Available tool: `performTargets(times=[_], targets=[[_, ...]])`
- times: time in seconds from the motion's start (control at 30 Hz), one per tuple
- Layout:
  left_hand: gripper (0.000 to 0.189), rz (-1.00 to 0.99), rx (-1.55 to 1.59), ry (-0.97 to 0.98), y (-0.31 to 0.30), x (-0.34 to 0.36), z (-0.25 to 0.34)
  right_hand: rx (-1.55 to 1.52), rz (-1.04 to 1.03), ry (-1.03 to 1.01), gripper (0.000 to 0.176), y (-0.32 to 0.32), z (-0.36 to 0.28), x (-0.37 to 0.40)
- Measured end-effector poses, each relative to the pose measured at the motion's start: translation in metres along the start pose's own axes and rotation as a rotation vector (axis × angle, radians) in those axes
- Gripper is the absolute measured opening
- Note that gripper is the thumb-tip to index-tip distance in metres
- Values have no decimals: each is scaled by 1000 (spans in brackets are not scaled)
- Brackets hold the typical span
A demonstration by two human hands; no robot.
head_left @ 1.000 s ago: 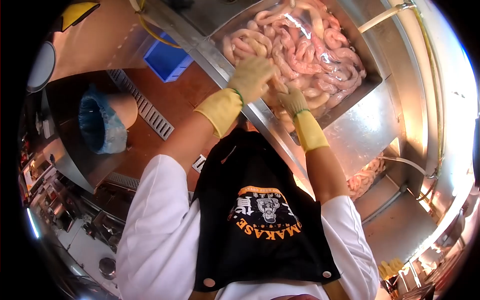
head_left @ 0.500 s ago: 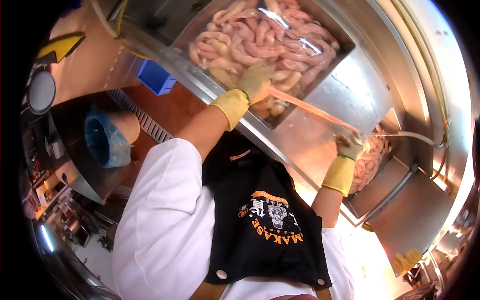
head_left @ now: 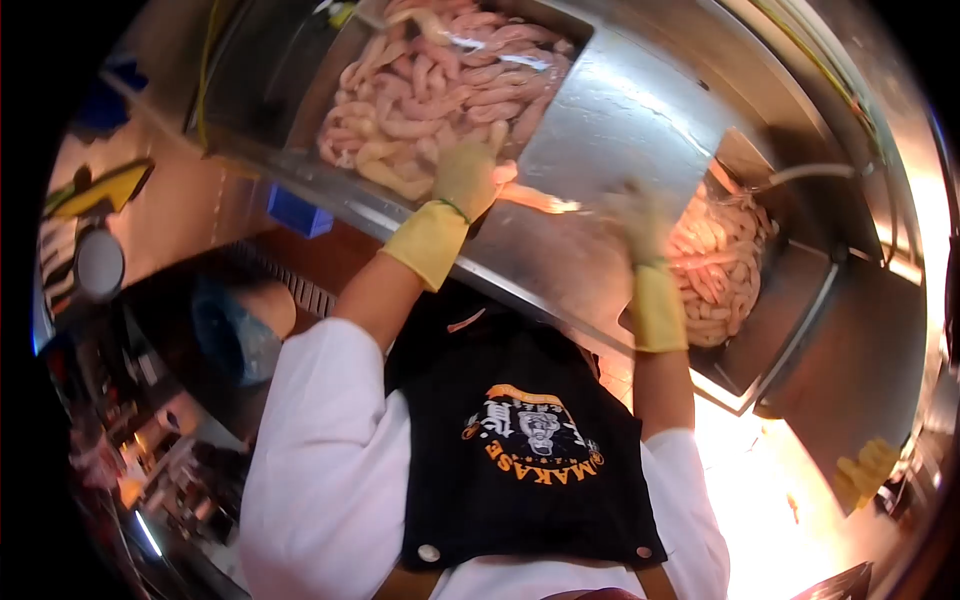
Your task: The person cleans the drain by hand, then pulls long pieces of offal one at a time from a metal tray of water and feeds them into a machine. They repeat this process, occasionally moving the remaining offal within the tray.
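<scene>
My left hand (head_left: 466, 178), in a yellow rubber glove, is closed on a pale pink length of intestine (head_left: 540, 199). One end of it sticks out to the right over the steel counter (head_left: 590, 130). Below and around that hand lies the left basin, filled with intestines (head_left: 430, 95) in water. My right hand (head_left: 640, 222), gloved too, is over the counter, just left of the right basin's pile of intestines (head_left: 718, 265). Motion smears its fingers, and a gap shows between it and the free end of the length.
A pale hose (head_left: 815, 173) reaches into the right basin. Yellow gloves (head_left: 866, 472) hang at the lower right. Below the counter at left are a blue crate (head_left: 298, 212) and a bin with a blue liner (head_left: 235, 330). The sink's front edge (head_left: 520, 300) runs before my apron.
The intestine was stretched taut between both hands; now only my left hand has it and it is shorter in view. My right hand has moved left, away from the right basin.
</scene>
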State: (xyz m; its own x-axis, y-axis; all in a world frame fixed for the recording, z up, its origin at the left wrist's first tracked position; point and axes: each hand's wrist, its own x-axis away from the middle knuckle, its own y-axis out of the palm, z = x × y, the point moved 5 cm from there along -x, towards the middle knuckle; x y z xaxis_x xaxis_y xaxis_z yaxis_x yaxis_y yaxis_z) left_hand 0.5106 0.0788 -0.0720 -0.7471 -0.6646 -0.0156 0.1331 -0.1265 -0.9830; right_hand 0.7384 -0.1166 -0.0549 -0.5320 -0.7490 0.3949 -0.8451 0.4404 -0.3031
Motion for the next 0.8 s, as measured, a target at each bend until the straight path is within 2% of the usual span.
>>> performTargets(times=[0.07, 0.1, 0.13, 0.17, 0.2, 0.27, 0.33, 0.37, 0.47, 0.5, 0.53, 0.57, 0.6, 0.67, 0.73, 0.77, 0.8], targets=[[22, 133, 85, 180, -15, -2, 9, 277, 7, -655, 50, 92, -29, -8], [20, 166, 122, 288, -29, -2, 15, -383, -436, -295, 56, 135, -47, -9], [17, 196, 153, 396, -42, -3, 22, 26, -148, -433, 46, 153, -43, -19], [17, 156, 173, 340, -41, -6, 20, 134, -115, -307, 38, 171, -32, -32], [18, 115, 130, 425, -43, -5, 16, 235, -96, -182, 30, 175, -21, -40], [18, 85, 87, 526, -37, -5, -2, 326, -87, -143, 24, 156, -44, -29], [21, 154, -18, 340, -21, -4, -32, 407, -115, -121, 20, 146, -63, -22], [21, 159, -16, 347, -22, -2, -36, 431, -79, -145, 21, 132, -67, -19], [13, 114, -13, 165, -19, 2, -49, 515, 123, -247, 23, 87, -45, -25], [13, 112, -9, 160, -10, 5, -53, 334, 97, -20, 24, 64, -43, -18], [22, 21, -9, 167, 8, 7, -61, 151, 63, 201, 27, 38, -43, -7], [31, -69, -16, 163, 23, 9, -72, 216, 139, 163, 26, 12, -20, -14], [31, -66, -29, 130, 29, 10, -83, 383, 228, 93, 26, -22, 14, -13], [27, 236, 98, 245, 19, 13, -83, 711, 360, 27, 26, -89, 78, -6], [22, 25, 57, 163, 16, 13, -80, 978, 412, 65, 27, -166, 155, 4], [23, 189, 57, 236, -6, 10, -64, 1103, 398, 94, 28, -209, 207, 8], [23, 348, 49, 311, -23, 9, -49, 1192, 390, 39, 29, -265, 292, 7]])
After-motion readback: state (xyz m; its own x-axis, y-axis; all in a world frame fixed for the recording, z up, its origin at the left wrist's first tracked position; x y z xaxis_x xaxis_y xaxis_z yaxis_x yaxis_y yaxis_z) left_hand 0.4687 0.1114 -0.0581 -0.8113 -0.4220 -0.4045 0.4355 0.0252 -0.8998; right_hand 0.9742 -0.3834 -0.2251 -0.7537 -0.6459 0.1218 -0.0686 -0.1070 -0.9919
